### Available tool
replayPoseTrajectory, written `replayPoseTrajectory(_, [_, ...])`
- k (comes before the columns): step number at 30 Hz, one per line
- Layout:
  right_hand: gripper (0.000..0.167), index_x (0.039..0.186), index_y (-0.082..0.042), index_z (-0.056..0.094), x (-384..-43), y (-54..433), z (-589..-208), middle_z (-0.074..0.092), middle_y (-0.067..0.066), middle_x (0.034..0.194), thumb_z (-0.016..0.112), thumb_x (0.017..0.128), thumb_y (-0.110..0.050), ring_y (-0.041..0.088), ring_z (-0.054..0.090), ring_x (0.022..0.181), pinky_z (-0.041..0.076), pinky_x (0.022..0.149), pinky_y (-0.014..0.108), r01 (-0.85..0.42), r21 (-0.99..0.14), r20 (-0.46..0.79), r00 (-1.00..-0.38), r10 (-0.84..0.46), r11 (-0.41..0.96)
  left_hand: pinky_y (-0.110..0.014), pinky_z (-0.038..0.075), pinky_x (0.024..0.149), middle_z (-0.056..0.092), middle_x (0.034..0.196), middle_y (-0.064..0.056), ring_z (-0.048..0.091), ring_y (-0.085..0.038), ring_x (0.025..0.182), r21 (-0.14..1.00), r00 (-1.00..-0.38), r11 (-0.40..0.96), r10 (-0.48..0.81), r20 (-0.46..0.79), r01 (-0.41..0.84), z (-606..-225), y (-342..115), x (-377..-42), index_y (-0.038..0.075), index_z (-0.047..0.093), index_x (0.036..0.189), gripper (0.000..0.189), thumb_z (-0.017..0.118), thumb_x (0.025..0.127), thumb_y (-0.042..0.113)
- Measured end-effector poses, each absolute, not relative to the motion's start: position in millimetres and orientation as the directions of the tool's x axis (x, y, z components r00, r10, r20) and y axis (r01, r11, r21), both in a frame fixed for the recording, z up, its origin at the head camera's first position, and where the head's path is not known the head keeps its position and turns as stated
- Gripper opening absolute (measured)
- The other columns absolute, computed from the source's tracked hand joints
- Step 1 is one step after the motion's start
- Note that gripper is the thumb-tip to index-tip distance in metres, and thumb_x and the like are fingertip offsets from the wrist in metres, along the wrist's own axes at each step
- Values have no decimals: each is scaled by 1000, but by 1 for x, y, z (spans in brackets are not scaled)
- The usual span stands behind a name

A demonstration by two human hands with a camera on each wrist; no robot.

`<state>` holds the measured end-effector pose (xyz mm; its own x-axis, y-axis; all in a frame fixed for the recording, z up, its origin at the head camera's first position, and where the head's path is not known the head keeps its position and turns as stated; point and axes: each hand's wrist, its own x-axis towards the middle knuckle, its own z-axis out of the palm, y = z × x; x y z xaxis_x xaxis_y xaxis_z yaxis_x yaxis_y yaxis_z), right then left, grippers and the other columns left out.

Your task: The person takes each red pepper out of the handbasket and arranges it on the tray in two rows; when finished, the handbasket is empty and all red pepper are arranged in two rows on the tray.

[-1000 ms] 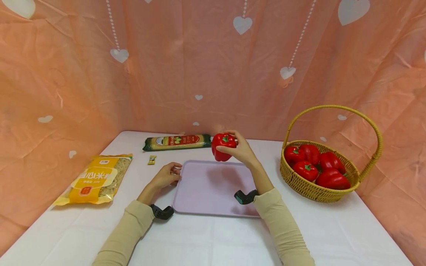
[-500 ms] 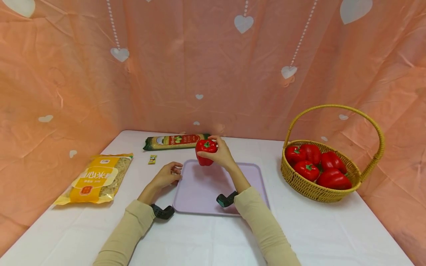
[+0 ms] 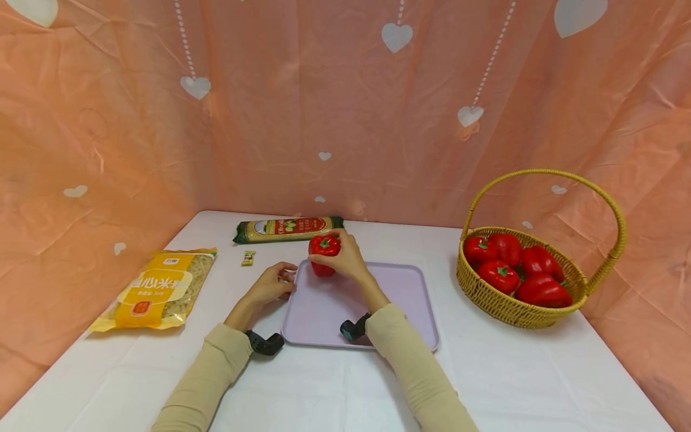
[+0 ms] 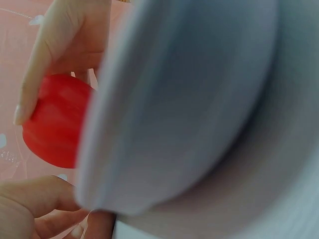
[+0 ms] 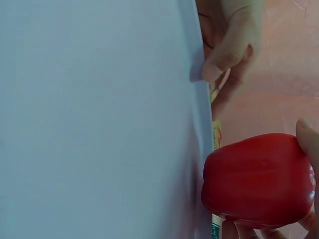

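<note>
My right hand (image 3: pixel 345 259) grips a red bell pepper (image 3: pixel 322 265) upright, green stem on top, over the far left part of a lilac tray (image 3: pixel 399 300). Whether the pepper's base touches the tray I cannot tell. My left hand (image 3: pixel 268 284) holds the tray's left rim, its thumb on the edge and the other fingers curled outside it. In the right wrist view that thumb lies on the tray rim (image 5: pixel 202 99), near the pepper (image 5: pixel 259 181). The left wrist view has the tray's edge (image 4: pixel 94 149) covering part of the pepper (image 4: pixel 57 122).
A wicker basket (image 3: pixel 493 311) with a tall handle stands at the right, holding several red bell peppers (image 3: pixel 499 276). Behind the tray lies a long green-ended packet (image 3: pixel 288 228). A small yellow wrapped piece (image 3: pixel 248 258) and a large yellow food bag (image 3: pixel 156 291) lie at the left.
My right hand has carried the pepper leftward and lower, from above the tray's far middle to its far left corner. The left hand has stayed at the tray's left rim.
</note>
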<state>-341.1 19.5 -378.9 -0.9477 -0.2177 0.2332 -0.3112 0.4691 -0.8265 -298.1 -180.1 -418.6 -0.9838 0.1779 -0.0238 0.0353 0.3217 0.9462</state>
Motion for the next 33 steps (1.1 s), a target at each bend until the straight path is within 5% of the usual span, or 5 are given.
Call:
replayPoseTrajectory(11, [74,130,-13,40,-339,17,-383,45,15,121,78,72,-39,30,47,112,46,91,44,-329,-796,243,-942,-230,508,-24,50,56,49,88,-8,52,-10,67,948,-983,315,179,-27,31,-419,-179,-299,-10,43,124,46,57,81,-8])
replayPoseTrajectory(22, [77,137,-6,34,-340,27,-381,45,17,128,77,73,-13,31,48,114,46,92,42,-405,-787,232,-893,-385,466,-24,50,57,49,89,-9,52,-11,67,945,-984,327,176,-37,23,-419,-180,-298,-10,42,125,46,58,81,-7])
replayPoseTrajectory(33, [78,140,-7,31,-341,31,-382,43,17,130,74,75,-9,33,50,113,47,91,41,-434,-785,239,-870,-431,441,-24,50,57,49,89,-9,52,-11,67,945,-983,327,179,-39,22,-418,-180,-299,-10,42,125,46,57,81,-6])
